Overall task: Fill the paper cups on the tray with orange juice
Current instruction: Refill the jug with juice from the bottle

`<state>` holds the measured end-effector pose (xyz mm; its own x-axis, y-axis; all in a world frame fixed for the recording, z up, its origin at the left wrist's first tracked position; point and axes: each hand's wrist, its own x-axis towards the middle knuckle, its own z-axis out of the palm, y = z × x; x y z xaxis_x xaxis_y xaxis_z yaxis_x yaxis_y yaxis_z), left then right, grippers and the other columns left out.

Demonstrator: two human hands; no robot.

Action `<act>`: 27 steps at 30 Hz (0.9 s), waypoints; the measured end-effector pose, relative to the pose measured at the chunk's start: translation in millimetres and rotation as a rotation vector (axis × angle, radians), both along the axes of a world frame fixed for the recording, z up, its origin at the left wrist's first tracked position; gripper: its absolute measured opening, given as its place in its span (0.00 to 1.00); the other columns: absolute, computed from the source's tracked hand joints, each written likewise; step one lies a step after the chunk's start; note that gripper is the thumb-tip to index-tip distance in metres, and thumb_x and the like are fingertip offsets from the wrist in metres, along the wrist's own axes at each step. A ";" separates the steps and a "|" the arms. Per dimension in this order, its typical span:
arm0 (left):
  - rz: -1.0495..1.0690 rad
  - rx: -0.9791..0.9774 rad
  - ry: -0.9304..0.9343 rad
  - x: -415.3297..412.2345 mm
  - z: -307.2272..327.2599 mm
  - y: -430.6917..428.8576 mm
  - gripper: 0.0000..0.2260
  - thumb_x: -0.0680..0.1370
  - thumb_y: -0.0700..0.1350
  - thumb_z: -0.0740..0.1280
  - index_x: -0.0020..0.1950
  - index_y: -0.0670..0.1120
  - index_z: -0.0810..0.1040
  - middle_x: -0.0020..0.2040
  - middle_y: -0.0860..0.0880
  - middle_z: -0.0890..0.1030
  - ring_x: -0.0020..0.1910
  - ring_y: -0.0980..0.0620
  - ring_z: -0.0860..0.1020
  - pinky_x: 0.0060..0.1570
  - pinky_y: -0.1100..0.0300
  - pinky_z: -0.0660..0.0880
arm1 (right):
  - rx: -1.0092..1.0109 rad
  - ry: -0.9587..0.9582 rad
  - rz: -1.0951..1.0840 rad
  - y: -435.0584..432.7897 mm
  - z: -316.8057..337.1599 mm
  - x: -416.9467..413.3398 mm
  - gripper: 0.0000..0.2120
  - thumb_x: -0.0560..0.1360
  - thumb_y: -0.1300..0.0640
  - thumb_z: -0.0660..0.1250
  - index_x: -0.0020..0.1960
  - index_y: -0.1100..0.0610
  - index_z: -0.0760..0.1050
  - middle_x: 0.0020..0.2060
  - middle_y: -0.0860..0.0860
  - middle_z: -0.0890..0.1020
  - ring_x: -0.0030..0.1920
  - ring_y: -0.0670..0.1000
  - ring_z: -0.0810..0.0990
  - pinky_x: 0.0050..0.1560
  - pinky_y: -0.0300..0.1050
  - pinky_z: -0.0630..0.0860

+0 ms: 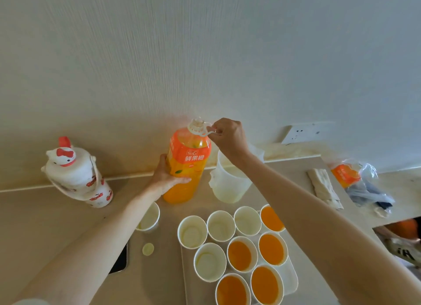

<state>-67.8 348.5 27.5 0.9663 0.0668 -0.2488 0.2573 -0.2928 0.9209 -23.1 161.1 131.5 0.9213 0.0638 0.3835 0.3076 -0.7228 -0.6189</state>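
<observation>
Nearest you, the tray (293, 279) is carrying paper cups (209, 261): five holding orange juice, four empty. Beyond it, your left hand (167, 177) is gripping the upright juice bottle (186, 168) on the tabletop (45, 213), fingers curled round its body. Your right hand (227, 136) is pinching its white neck handle (208, 131).

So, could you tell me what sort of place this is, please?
Probably a home kitchen or pantry counter: a beige countertop against a wall with a socket, a cartoon-cat drinking flask, and a tray of paper cups.
</observation>
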 end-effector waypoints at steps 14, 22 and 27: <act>0.058 0.130 -0.108 -25.6 77.6 -7.6 0.41 0.53 0.50 0.78 0.60 0.48 0.62 0.56 0.48 0.74 0.55 0.48 0.74 0.53 0.54 0.71 | -0.026 -0.714 0.036 -5.6 35.1 -39.5 0.14 0.74 0.59 0.66 0.31 0.60 0.70 0.26 0.52 0.74 0.28 0.54 0.73 0.33 0.47 0.73; 0.047 0.299 -0.200 -49.2 104.7 -16.6 0.46 0.57 0.44 0.83 0.70 0.49 0.63 0.58 0.51 0.74 0.55 0.48 0.74 0.54 0.53 0.72 | -0.030 -0.655 0.118 9.4 43.9 -69.9 0.11 0.74 0.58 0.65 0.47 0.65 0.80 0.37 0.58 0.79 0.32 0.57 0.78 0.29 0.50 0.77; 0.020 0.495 -0.177 -62.5 118.6 -13.1 0.49 0.51 0.53 0.79 0.69 0.58 0.61 0.61 0.51 0.74 0.60 0.45 0.72 0.59 0.44 0.72 | -0.015 -0.528 0.104 21.6 49.3 -93.6 0.12 0.60 0.75 0.75 0.42 0.69 0.77 0.43 0.61 0.72 0.34 0.61 0.76 0.22 0.45 0.73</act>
<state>-130.3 335.4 146.1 0.9880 0.1536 -0.0156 0.1200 -0.7007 0.7033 -116.7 182.7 180.9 0.5916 0.1533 0.7915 0.6446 -0.6797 -0.3501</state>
